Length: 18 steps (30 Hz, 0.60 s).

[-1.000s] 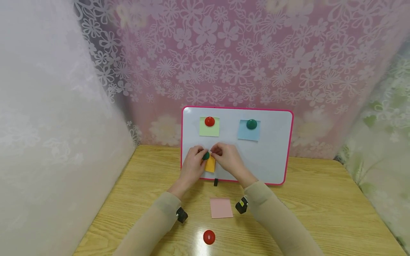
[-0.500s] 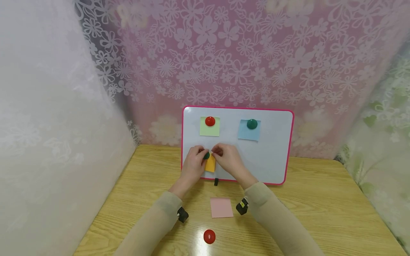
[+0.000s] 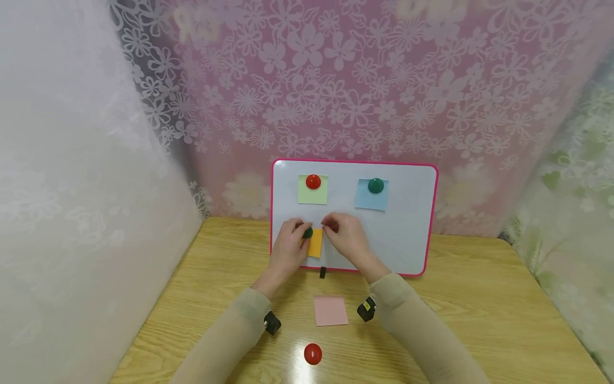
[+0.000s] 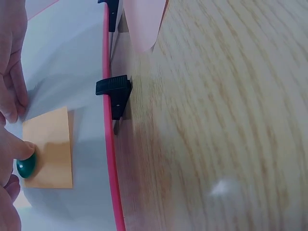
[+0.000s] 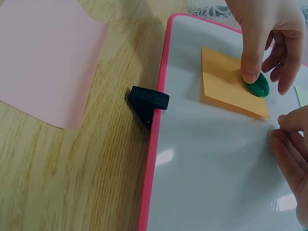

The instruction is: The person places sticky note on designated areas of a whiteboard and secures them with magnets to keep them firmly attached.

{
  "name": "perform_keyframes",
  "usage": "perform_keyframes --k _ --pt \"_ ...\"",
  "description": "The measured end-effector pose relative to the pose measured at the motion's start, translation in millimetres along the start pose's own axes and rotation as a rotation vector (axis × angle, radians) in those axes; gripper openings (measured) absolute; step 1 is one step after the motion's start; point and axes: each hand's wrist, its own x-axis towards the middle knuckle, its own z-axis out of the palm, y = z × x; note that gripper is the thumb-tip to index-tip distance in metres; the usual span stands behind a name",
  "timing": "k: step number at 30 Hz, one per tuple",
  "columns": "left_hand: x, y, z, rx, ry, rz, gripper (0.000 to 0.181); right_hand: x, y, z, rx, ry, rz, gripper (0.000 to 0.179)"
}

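Note:
On the white magnetic board (image 3: 398, 229), an orange sticky note (image 5: 221, 84) lies at the lower left with a round green magnet (image 5: 259, 86) at its upper edge. My left hand (image 3: 289, 242) grips this magnet, the thumb (image 4: 24, 148) pressing on it and the fingers around its far side. Close to the note's upper right corner is my right hand (image 3: 346, 234), its thumb and fingers bent loosely with nothing between them. Above, a red magnet (image 3: 313, 182) sits on a green note (image 3: 313, 197), and another green magnet (image 3: 376, 185) on a blue note (image 3: 371, 201).
A pink sticky note (image 3: 331, 311) lies on the wooden table (image 3: 479, 314) in front of the board, with a loose red magnet (image 3: 313, 354) nearer me. A black clip foot (image 3: 323, 272) is at the board's bottom edge. Floral curtains (image 3: 336, 96) surround the table.
My right hand has drawn slightly right, away from the orange note's corner, and its fingertips have left the paper. The left hand stays on the green magnet.

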Motion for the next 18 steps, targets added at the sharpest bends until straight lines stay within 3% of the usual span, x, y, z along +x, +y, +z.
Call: perform_keyframes --k 11,18 --pt "-3.4 -3.2 2.4 -0.009 0.019 -0.004 0.03 -4.7 4 -2 0.014 -0.004 -0.012 0.005" --pt "-8.1 -2.9 -1.3 -0.042 -0.005 -0.08 0.027 -12.1 8 -2 0.037 -0.014 0.0 0.005"
